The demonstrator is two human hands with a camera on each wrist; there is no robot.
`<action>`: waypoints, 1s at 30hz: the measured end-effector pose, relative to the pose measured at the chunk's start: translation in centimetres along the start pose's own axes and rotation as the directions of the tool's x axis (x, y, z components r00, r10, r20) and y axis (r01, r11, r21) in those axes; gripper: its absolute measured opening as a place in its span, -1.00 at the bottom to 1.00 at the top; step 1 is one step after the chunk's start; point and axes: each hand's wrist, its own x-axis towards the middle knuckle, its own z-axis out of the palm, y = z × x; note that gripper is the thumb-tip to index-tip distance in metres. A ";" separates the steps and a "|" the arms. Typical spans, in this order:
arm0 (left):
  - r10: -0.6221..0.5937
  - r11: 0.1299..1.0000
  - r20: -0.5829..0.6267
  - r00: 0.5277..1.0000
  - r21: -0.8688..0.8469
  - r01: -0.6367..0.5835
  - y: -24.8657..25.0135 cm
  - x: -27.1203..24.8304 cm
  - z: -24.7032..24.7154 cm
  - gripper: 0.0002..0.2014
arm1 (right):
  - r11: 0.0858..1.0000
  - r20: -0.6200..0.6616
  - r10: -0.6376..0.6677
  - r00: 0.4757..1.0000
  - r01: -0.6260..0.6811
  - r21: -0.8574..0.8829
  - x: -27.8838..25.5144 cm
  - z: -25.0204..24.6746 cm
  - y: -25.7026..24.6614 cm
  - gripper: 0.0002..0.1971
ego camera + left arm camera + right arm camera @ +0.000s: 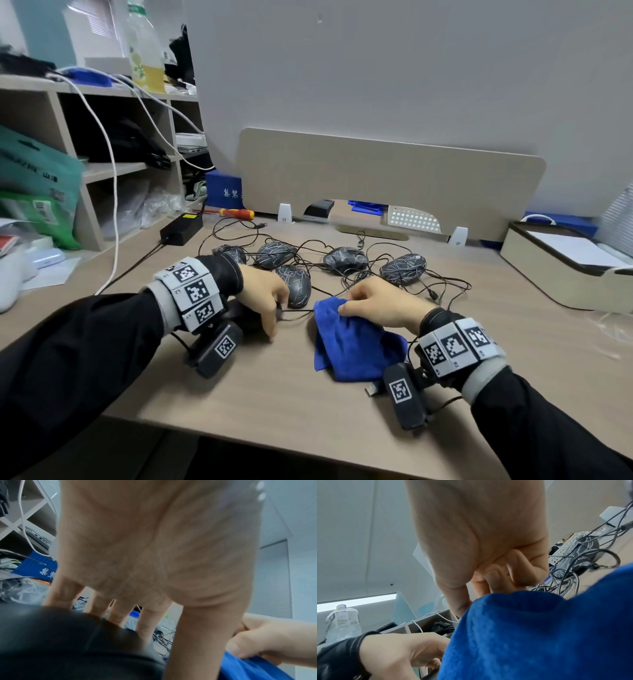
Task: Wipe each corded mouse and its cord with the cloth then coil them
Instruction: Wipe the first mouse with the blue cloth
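My left hand (274,318) is curled over a dark corded mouse (245,317) near the table's front left; in the left wrist view its fingers (149,626) reach down over the black mouse (68,642). That mouse's thin cord (298,311) runs right into a blue cloth (352,342). My right hand (349,305) pinches the cloth's bunched top edge, with its fingers (494,577) curled above the blue cloth (530,635). Whether the cord lies inside the cloth is hidden. Several more patterned mice (346,260) lie behind with tangled cords (442,287).
A shelf unit (92,164) with bags and white cables stands at the left. A black power adapter (181,229) and a red-handled screwdriver (238,214) lie at the back left. A beige divider panel (387,178) closes the back; a white box (561,267) sits at the right.
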 end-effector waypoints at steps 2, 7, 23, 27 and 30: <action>0.050 0.998 -0.038 0.998 -0.028 -0.051 0.9 0.6 0.6 -0.54 | 1.000 -0.004 0.020 1.000 -0.020 0.023 0.1 -0.2 0.1 -0.79; 0.085 0.996 -0.091 0.992 0.034 -0.082 2.3 3.3 0.0 -0.48 | 0.999 0.005 0.035 0.999 -0.035 0.030 0.4 -0.3 0.5 -0.81; -0.004 0.984 -0.096 0.995 0.175 0.021 -0.1 7.7 -4.0 -0.69 | 0.994 -0.020 0.096 0.995 -0.094 0.060 4.4 -1.4 -1.2 -0.74; -0.049 0.981 0.063 0.997 0.189 0.036 -0.1 4.8 -4.1 -0.80 | 0.995 0.017 0.039 0.999 -0.041 0.087 3.1 -0.8 -1.4 -0.69; -0.107 0.981 0.155 0.982 0.176 0.079 -0.7 3.2 -3.1 -0.81 | 0.998 0.048 -0.003 0.999 0.001 0.055 2.2 -0.2 -1.7 -0.67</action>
